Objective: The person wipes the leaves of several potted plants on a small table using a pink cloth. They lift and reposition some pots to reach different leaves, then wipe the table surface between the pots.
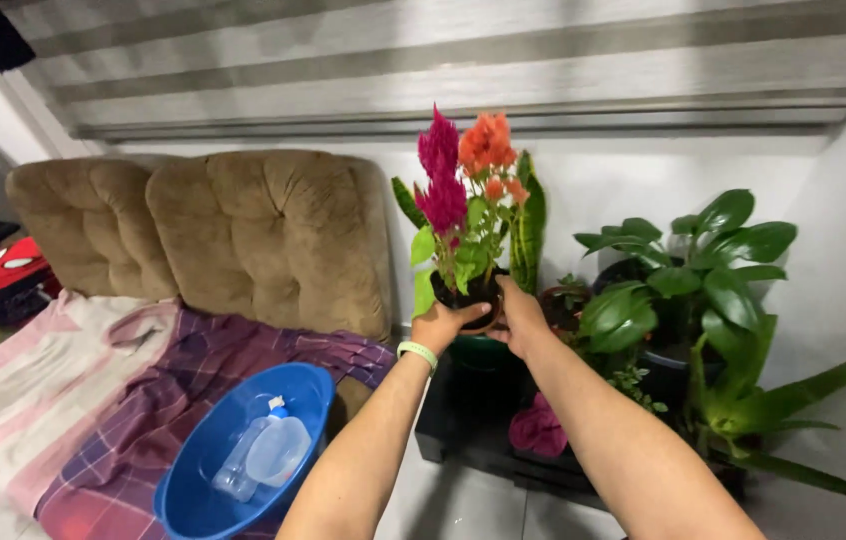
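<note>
Here, we held a small dark flower pot (470,296) between both hands. Our left hand (440,325) cupped the pot from below and from its left side, fingers closed against the wall. Our right hand (520,313) clamped the pot's right side, fingers wrapped round it. A pale green wristband (418,352) sat on the left wrist.

The pot contained a plant with green leaves and upright plumes directly above the grip: magenta plumes (440,175) on the left, orange plumes (486,150) on the right. The pot was raised clear of the surfaces below it.

Just behind the grip stood a tall striped-leaf plant (529,222). To the right of the grip, a dark pot (665,366) contained a broad-leaved green plant (703,260). Below the grip lay a magenta bloom (537,428) on a dark stand (463,430).

Below and to the left of the grip, a blue plastic basin (305,392) contained a clear bottle (265,456) lying on its side. The basin rested on a plaid cloth (143,420) spread over a tan tufted sofa (273,235).
</note>
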